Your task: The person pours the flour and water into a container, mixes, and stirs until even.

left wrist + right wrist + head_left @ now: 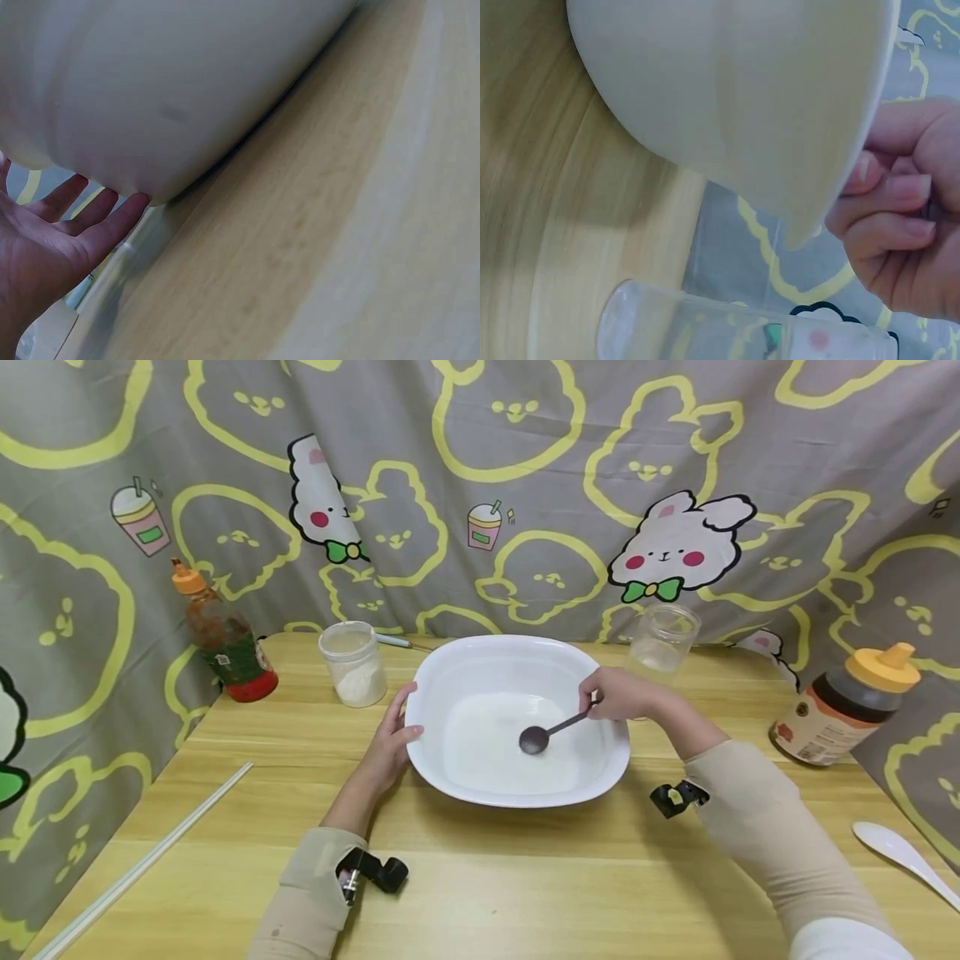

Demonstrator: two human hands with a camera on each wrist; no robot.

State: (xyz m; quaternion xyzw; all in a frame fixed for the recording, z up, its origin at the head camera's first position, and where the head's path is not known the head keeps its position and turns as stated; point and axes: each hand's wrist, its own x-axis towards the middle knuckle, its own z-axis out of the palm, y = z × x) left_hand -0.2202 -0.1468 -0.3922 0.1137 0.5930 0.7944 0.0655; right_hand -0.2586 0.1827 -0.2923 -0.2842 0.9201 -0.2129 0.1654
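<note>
Stirring posture at a wooden table (525,877), seen from the head camera. The right hand (618,692) pinches the upper end of a dark metal spoon (551,731), fingers curled round the handle above the far right rim of a white square-cornered bowl (465,668); the right wrist view confirms the fingers (889,187) folded together just past the bowl's edge (780,112). The spoon slants down into the bowl, its head resting low near the centre of the basin, in what appears to be a shallow white liquid. The bowl stands in the middle of the table, a little toward the far edge.

The left hand (390,747) lies flat against the bowl's left wall, fingers straight and together, thumb up near the rim; in the left wrist view the fingertips (112,217) touch the underside of the curved white wall (172,90) where it meets the table.

Surrounding items: a clear jar of white powder (353,663) just beside the bowl's far left corner; a clear glass jar (662,638), seemingly empty, just behind the right hand and seen again lying across the lower part of the right wrist view (705,330); a sauce bottle with an orange cap (221,635) at the far left corner; a dark squeeze bottle with a yellow-orange cap (847,706) at the right edge; a white spoon (900,856) near the right front; a long pale rod (142,860) along the left edge. A grey curtain with yellow rabbit outlines (525,468) hangs behind.
</note>
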